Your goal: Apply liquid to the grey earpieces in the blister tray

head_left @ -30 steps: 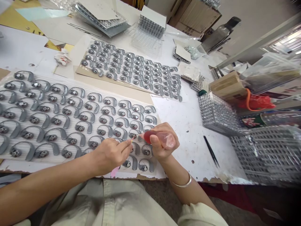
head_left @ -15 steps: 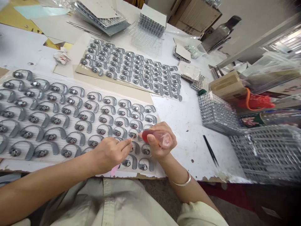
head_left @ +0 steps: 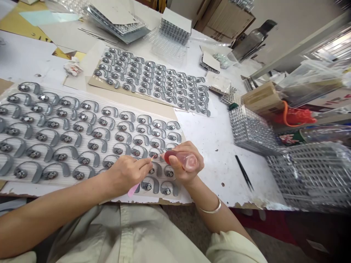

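Observation:
My right hand point(head_left: 189, 162) is wrapped around a small soft squeeze bottle point(head_left: 185, 160) with red at its front end. The bottle lies tilted, its narrow tip pointing left at a grey ear-hook earphone shell point(head_left: 155, 153). Opposite it, my left hand point(head_left: 131, 170) is closed in a pinch, fingertips beside the same shell. A slim pink tool point(head_left: 133, 190) sticks out below this hand, and a small pale tip shows at the fingers; most of it is hidden. Around both hands, rows of similar shells with round metallic parts lie on a pale ribbed sheet point(head_left: 106, 104).
Behind lies a second sheet of ear-hook shells point(head_left: 153, 78). Black tweezers point(head_left: 243, 171) rest on the white table point(head_left: 211, 146) to the right. Stacked clear trays point(head_left: 309, 175), a box point(head_left: 260, 95) and a red bag point(head_left: 297, 114) line the right side. Crumpled tissue point(head_left: 72, 67) lies at the left.
The camera view has shifted slightly. Both hands stay at the same shell with the bottle tip and left fingertips close together; little else differs.

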A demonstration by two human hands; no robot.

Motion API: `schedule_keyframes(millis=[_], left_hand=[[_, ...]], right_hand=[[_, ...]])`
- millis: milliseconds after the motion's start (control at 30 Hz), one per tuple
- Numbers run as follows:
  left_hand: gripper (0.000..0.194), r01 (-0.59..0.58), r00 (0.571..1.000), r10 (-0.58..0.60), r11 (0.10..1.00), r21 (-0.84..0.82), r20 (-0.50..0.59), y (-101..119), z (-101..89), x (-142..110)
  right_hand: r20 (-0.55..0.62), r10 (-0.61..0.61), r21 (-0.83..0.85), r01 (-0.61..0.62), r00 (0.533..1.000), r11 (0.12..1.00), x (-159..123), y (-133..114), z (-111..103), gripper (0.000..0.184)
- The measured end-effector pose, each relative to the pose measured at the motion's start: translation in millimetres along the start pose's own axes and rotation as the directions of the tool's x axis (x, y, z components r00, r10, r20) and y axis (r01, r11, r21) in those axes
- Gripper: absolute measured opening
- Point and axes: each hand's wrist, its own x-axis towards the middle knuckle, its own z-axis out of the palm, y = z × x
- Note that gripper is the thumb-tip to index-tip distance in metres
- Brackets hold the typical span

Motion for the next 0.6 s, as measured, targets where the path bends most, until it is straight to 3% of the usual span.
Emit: schedule_keyframes(millis=[233,433,600], left_hand=[[0.022,-0.008,1.000,0.008,1.000,0.013,-0.021,-0.3,-1.0,0.1],[0.019,-0.001,0.991,-0.010,0.997,-0.082,-0.131,-1.2,-2.2,0.4],[0.020,-0.007,0.996,0.000,0.997,-0.080,-0.092,-2.1,-0.4,-0.1]], right_hand=[[0.010,-0.037,0.006,0.037,0.999,0.999,-0.1,-0.9,-0.4,0.019],[-0.006,-0.043,0.025,0.043,0.999,0.999,1.9,-1.3,0.8,0.017],[-0.009,-0.061,0.022,0.062,0.998,0.998,3.1,-1.6,0.5,0.015]])
